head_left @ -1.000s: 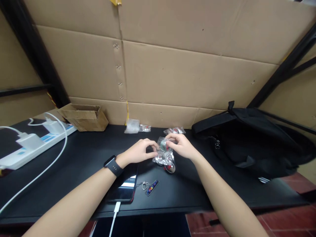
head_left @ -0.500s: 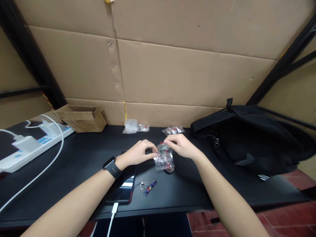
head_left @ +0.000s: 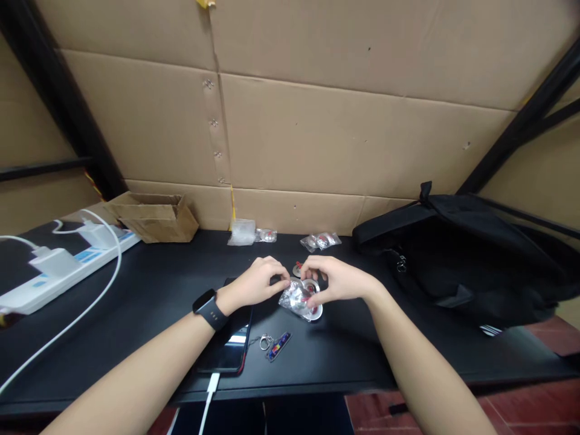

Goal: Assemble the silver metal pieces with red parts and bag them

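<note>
A clear plastic bag (head_left: 295,298) with round silvery pieces and red bits in it lies at the middle of the black table. My left hand (head_left: 259,280) pinches the bag's upper left edge between thumb and fingers. Curled over the bag's right side, my right hand (head_left: 338,280) has its thumb and fingertips on a round silvery piece (head_left: 316,312) there. Just behind the hands lies a small round piece with a red part (head_left: 298,269). Its right side is close to my right fingers.
A phone (head_left: 226,350) on a white cable and a keychain (head_left: 278,347) lie in front. Small plastic packets (head_left: 321,241) and a clear bag (head_left: 243,232) sit along the cardboard wall. An open cardboard box (head_left: 156,220), a power strip (head_left: 86,266) and a black backpack (head_left: 457,254) flank the table.
My right hand has come down from the bag's top to its right side, fingers more curled. The round piece with red now shows behind the hands. My left hand keeps its pinch.
</note>
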Tool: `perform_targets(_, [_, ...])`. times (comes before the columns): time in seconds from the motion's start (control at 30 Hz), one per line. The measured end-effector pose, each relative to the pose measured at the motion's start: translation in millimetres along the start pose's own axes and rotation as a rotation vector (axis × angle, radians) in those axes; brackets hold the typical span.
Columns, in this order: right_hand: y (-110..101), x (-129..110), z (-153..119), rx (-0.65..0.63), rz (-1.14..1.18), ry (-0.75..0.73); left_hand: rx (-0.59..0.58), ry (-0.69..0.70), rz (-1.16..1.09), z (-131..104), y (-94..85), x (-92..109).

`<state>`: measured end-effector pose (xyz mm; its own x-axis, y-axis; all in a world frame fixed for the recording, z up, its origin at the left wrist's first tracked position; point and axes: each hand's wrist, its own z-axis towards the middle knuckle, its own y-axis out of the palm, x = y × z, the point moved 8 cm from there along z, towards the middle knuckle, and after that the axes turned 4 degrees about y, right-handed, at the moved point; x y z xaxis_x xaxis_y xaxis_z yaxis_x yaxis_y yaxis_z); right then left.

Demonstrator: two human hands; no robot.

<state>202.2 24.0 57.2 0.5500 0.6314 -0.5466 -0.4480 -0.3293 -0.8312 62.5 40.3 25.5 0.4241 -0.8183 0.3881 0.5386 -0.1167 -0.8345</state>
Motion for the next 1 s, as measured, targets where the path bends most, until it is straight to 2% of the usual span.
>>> perform_targets(0.1, [21,-7,4,-0.049,-0.111,0.019,-0.001,-0.002,0.017,0,-1.0,1])
perform_targets(0.2, [37,-13,8,-0.038,-0.232,0.090,-0.004,-0.003,0.030,-1,-0.5,-1])
perform_targets(0.33, [47,-24,9,-0.023,-0.343,0.070,-0.005,-0.002,0.034,-1,2.4,-6])
perform_targets(0.47, [40,-18,8,-0.023,-0.269,0.111,0.004,0.006,0.026,-1,1.4,-4])
perform_targets(0.67, [22,0,5,-0.082,0.023,0.096,-0.004,0.006,-0.002,0,-0.6,-1])
perform_targets(0.77, [14,14,3,-0.083,0.157,0.143,-0.004,0.007,-0.004,1,0.5,-2])
perform_targets(0.87, [4,26,2,0.005,0.226,0.198,0.011,0.000,-0.001,1,0.3,-4])
perform_targets(1.0, [-10,29,4,0.184,0.239,0.174,0.066,-0.061,-0.048,0,-6.2,-4])
